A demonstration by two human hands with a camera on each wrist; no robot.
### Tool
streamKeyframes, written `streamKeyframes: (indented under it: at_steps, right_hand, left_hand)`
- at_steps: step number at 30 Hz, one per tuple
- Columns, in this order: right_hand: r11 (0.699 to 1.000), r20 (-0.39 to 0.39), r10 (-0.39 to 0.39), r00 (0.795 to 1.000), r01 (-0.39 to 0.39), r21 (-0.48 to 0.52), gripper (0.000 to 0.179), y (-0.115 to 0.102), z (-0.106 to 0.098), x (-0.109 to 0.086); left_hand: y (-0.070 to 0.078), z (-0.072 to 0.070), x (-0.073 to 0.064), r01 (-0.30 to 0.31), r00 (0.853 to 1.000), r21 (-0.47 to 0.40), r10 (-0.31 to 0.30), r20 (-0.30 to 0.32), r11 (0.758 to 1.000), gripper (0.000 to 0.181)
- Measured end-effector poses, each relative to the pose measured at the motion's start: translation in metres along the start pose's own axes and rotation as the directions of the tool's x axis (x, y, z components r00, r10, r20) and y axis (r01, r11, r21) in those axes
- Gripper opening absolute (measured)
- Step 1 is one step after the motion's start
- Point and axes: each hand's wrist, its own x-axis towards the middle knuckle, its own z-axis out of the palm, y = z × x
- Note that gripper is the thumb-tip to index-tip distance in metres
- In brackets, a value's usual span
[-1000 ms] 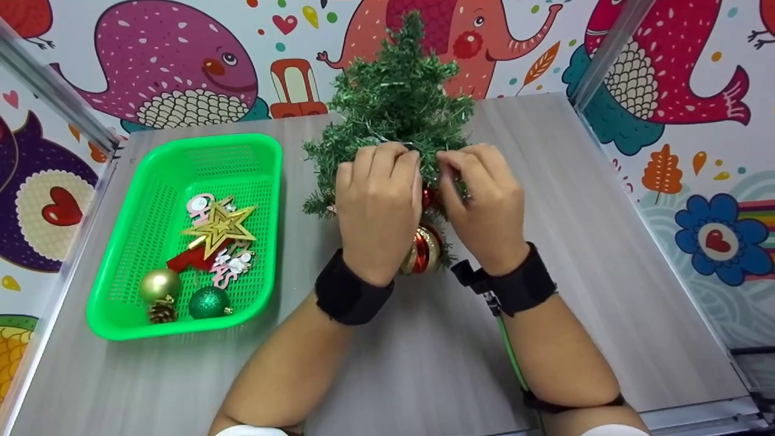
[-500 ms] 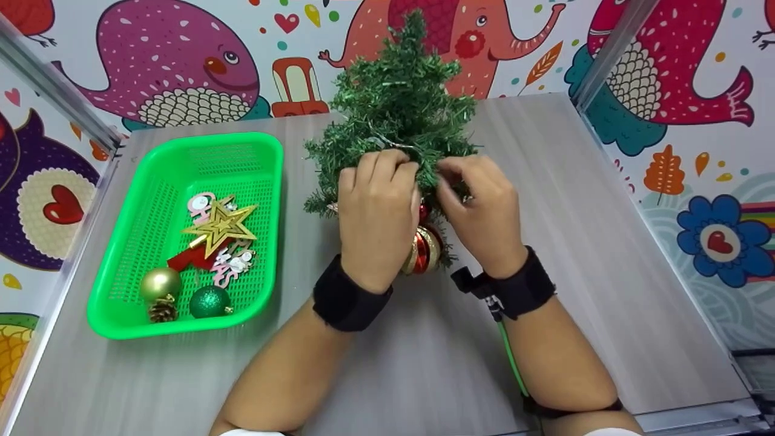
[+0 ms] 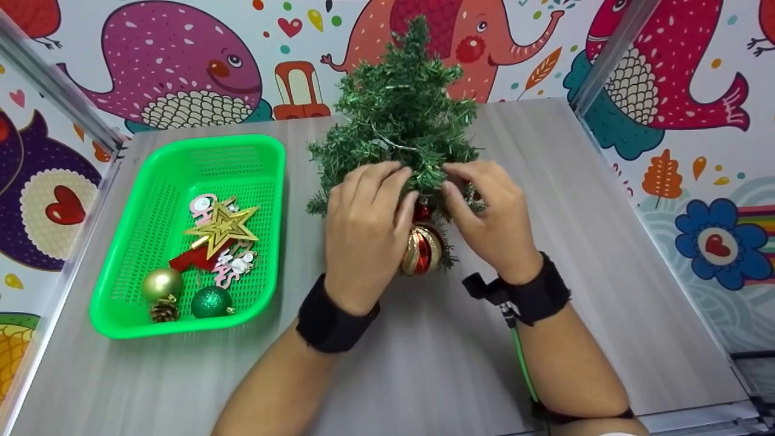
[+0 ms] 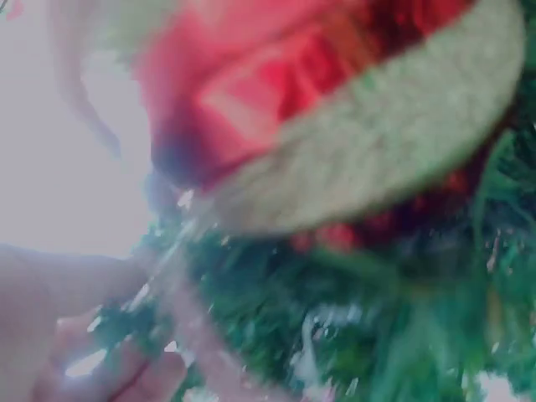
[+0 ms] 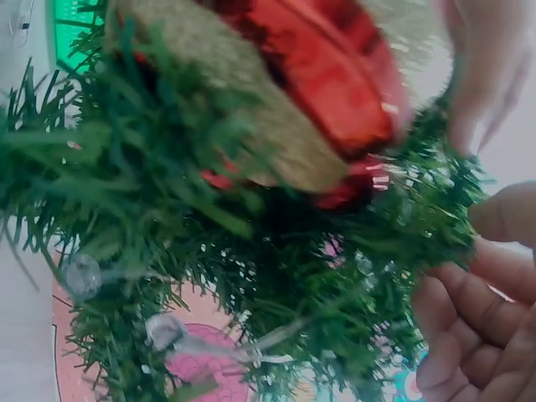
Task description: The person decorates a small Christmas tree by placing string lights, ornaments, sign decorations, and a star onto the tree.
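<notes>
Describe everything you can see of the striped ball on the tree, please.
The striped ball is a round ornament with alternating bands of shiny, foil-like red and grainy gold. In the head view it sits low at the front of the green tree, bands running roughly up and down, with a small red part just above it. Needles overlap it in the right wrist view. The left hand is close beside it; whether they touch is unclear. Its fastening is hidden.
</notes>
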Motion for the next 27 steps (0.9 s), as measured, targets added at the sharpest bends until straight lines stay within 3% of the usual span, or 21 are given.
streamKeyframes:
  at_steps: [3,7,9,11,12,14,15,17,20,22,24,25,27]
  right_hand:
    - [0.999,-0.016,0.025,1.0,-0.024,0.043,0.021,0.006,-0.009,-0.003]
    - [0.991,-0.064,0.118,0.991,-0.113,0.075,0.016,0.025,-0.02,-0.009]
    - [0.982,-0.08,0.18,0.98,-0.174,0.075,0.014,0.038,-0.025,-0.013]
    - [0.965,-0.095,0.258,0.961,-0.253,0.062,0.012,0.053,-0.029,-0.015]
    - [0.952,-0.099,0.305,0.947,-0.301,0.055,0.012,0.061,-0.03,-0.017]
    - [0.907,-0.095,0.422,0.902,-0.419,0.054,0.015,0.079,-0.031,-0.02]
    - [0.872,-0.081,0.489,0.868,-0.485,0.063,0.016,0.088,-0.029,-0.022]
    - [0.778,-0.014,0.625,0.78,-0.622,0.094,0.019,0.106,-0.025,-0.027]
    - [0.64,0.183,0.746,0.641,-0.765,0.07,0.026,0.129,-0.015,-0.039]
    - [0.597,0.319,0.758,0.569,-0.802,0.015,0.03,0.138,-0.006,-0.049]
    - [0.586,0.43,0.738,0.52,-0.81,-0.025,0.031,0.141,0.004,-0.058]
    - [0.591,0.474,0.719,0.509,-0.806,-0.031,0.031,0.14,0.01,-0.062]
    - [0.589,0.529,0.698,0.483,-0.807,-0.04,0.03,0.135,0.024,-0.069]
  left_hand:
    - [-0.009,-0.008,-0.012,-0.012,0.996,-0.048,0.007,-0.088,0.999,0.025]
    - [-0.033,-0.012,-0.028,-0.024,0.972,-0.157,-0.013,-0.233,0.987,0.016]
    - [-0.048,-0.012,-0.034,0.014,0.962,-0.214,-0.071,-0.262,0.977,0.012]
    - [-0.064,-0.01,-0.039,0.111,0.953,-0.29,-0.185,-0.239,0.95,0.012]
    - [-0.072,-0.008,-0.042,0.18,0.943,-0.338,-0.26,-0.209,0.924,0.012]
    - [-0.084,-0.004,-0.049,0.335,0.899,-0.435,-0.422,-0.118,0.836,0.014]
    - [-0.089,-0.001,-0.053,0.412,0.864,-0.484,-0.5,-0.061,0.772,0.015]
    - [-0.096,0.007,-0.062,0.538,0.784,-0.569,-0.618,0.065,0.622,0.015]
    - [-0.099,0.023,-0.077,0.67,0.659,-0.629,-0.706,0.259,0.395,0.014]
    - [-0.098,0.034,-0.086,0.725,0.589,-0.63,-0.724,0.359,0.279,0.02]
    - [-0.098,0.044,-0.096,0.767,0.534,-0.611,-0.723,0.438,0.196,0.028]
    - [-0.099,0.049,-0.101,0.781,0.521,-0.6,-0.712,0.47,0.176,0.033]
    - [-0.103,0.058,-0.112,0.806,0.49,-0.582,-0.678,0.548,0.112,0.042]
